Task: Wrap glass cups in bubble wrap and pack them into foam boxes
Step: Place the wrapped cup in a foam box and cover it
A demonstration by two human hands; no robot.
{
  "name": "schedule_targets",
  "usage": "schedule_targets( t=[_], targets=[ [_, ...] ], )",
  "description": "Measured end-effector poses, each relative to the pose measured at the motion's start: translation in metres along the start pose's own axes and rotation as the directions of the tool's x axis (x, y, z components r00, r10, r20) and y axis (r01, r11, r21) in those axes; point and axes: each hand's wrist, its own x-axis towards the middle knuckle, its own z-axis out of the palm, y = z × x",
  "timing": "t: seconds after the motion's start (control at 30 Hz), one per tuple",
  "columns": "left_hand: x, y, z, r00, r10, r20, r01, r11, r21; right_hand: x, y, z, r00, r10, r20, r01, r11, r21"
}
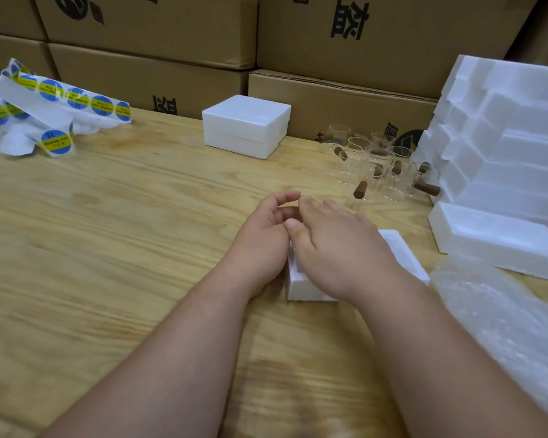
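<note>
1. Head view shows our wooden table carrying everything, with cardboard cartons stacked behind it, well beyond our hands.
2. Up and to the right of our hands leans a stack of foam pieces, probably kept there so the next box is within reach.
3. Below and right of our right wrist lies the bubble wrap, likewise handy for wrapping.
4. Far left of our hands sits a pile of sticker strips, likely for sealing.
5. Beyond our fingertips, well apart, stands a closed foam box, which looks already packed.
6. Just beyond and right of our right hand wait the glass cups with wooden handles, unwrapped.
7. Directly under our wrists rests an open foam tray, mostly hidden; we judge it is next to be filled.
8. Our left hand is loosely curled with thumb and forefinger nearly meeting; whether it pinches anything we cannot tell.
9. Our right hand is released, fingers straight, grasping nothing, hovering over the tray beside the left.
</note>
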Motion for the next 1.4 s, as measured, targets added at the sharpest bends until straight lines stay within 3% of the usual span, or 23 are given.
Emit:
schedule_targets(
  t=[0.13, 0.23, 0.33, 0.47, 0.53, 0.63, 0.7, 0.83, 0.87, 1.1, 1.17, 1.2, 1.3, 1.4],
  targets=[
    [0.002, -0.001, -0.001, 1.000, 0.013, 0.020, -0.014, 0.999, 0.041, 0.001, 0.007, -0.014, 0.997, 0.021, -0.068, -0.017, 0.998, 0.053],
    [0.003, -0.002, -0.001, 1.000, 0.031, 0.001, -0.031, 0.998, 0.047, 0.002, 0.005, -0.005, 1.000, 0.020, -0.005, -0.020, 0.998, 0.051],
    [0.003, -0.004, -0.001, 0.999, 0.031, -0.008, -0.030, 0.998, 0.052, 0.003, 0.011, 0.008, 0.991, -0.094, -0.095, 0.100, 0.993, 0.056],
    [0.003, -0.004, 0.000, 0.999, 0.046, 0.002, -0.046, 0.995, 0.086, 0.000, 0.025, 0.004, 0.974, -0.198, -0.106, 0.220, 0.938, 0.269],
    [0.002, -0.004, 0.000, 0.999, 0.050, -0.002, -0.049, 0.995, 0.089, -0.003, 0.027, -0.004, 0.983, -0.164, -0.085, 0.185, 0.879, 0.440],
    [0.002, -0.003, 0.002, 0.999, 0.040, -0.011, -0.038, 0.995, 0.089, -0.009, 0.037, -0.032, 0.966, 0.053, -0.253, 0.119, 0.781, 0.614],
    [0.001, -0.003, 0.004, 0.999, 0.039, -0.020, -0.037, 0.994, 0.101, -0.013, 0.047, -0.050, 0.947, 0.112, -0.302, 0.091, 0.806, 0.585],
    [0.001, -0.004, 0.007, 0.998, 0.037, -0.044, -0.031, 0.990, 0.136, -0.023, 0.055, -0.052, 0.997, 0.026, 0.079, -0.049, 0.951, 0.305],
    [0.001, -0.004, 0.007, 0.998, 0.038, -0.046, -0.031, 0.989, 0.147, -0.023, 0.054, -0.048, 0.993, 0.021, 0.112, -0.050, 0.962, 0.268],
    [-0.001, -0.002, 0.008, 0.999, 0.014, -0.031, -0.011, 0.995, 0.097, -0.025, 0.040, -0.047, 0.993, 0.093, 0.073, -0.107, 0.967, 0.230],
    [-0.002, 0.000, 0.008, 1.000, 0.001, -0.020, 0.000, 0.998, 0.062, -0.036, 0.038, -0.064, 0.997, 0.078, -0.011, -0.074, 0.973, 0.218],
    [-0.002, 0.001, 0.007, 1.000, -0.002, -0.016, 0.002, 0.999, 0.049, -0.044, 0.038, -0.078, 0.989, 0.069, -0.132, -0.033, 0.965, 0.261],
    [-0.003, 0.002, 0.008, 1.000, -0.012, -0.003, 0.012, 1.000, -0.007, -0.074, 0.040, -0.124, 0.844, 0.100, -0.528, 0.170, 0.883, 0.437],
    [-0.004, 0.002, 0.010, 1.000, -0.008, 0.004, 0.008, 1.000, 0.013, -0.086, 0.044, -0.147, 0.839, 0.162, -0.519, 0.087, 0.903, 0.421]
  ],
)
